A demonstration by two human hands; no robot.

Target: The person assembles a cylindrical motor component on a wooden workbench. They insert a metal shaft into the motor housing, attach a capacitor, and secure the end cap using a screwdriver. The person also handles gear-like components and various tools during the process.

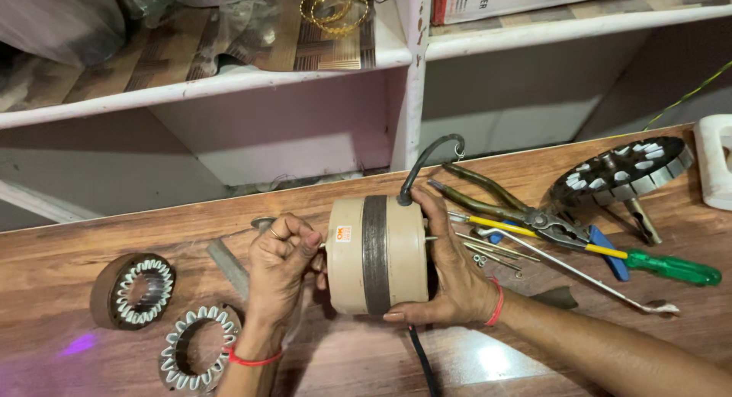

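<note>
Right hand point(450, 279) hides motor point(375, 254) end; cable point(421, 366) cut off.

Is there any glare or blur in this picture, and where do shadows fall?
Head view: sharp overall; a bright glare patch on the wooden table near the right hand; a faint purple light spot at lower left; deep shadow under the shelf; motor evenly lit.

a: light? 
b: even indoor light from above, fairly bright. glare patch on the wooden table point(488, 359) near the bottom edge, small purple flare at lower left.
a: shadows?
b: soft ones under the shelf point(229, 84), dark in the recess at upper right. faint shadow below the motor point(375, 256).
a: sharpness?
b: centre crisp, pliers point(503, 206) clear. top corners softer; shelf lines bow a little, wide-angle lens.
</note>
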